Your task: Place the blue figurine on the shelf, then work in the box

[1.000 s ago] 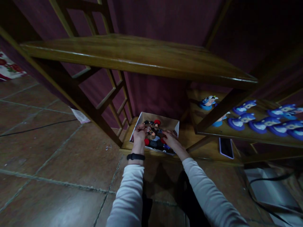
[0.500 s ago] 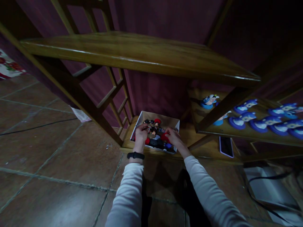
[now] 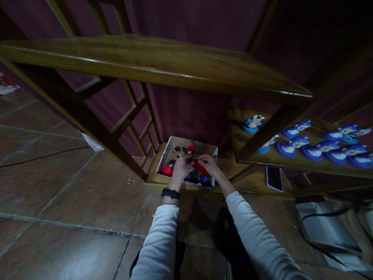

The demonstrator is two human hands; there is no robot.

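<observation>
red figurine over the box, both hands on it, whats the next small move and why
Probably lift the red figurine straight up, clear of the cardboard box. The left hand and right hand meet on it above the other figurines packed below, so a short upward pull should avoid snagging them. The grip itself is dim.

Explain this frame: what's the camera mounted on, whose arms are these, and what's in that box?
There is one view only, from a camera worn on a person's head, looking forward and down. Both arms in white sleeves are that person's own.

The left hand, with a black band at the wrist, and the right hand meet over an open cardboard box on the bottom board of a wooden shelf unit. The box holds small red, black and blue figures. The fingers of both hands pinch a red piece; the light is too dim to tell what it is.

On the shelf to the right stand blue figures, with a phone lying below them.
</observation>
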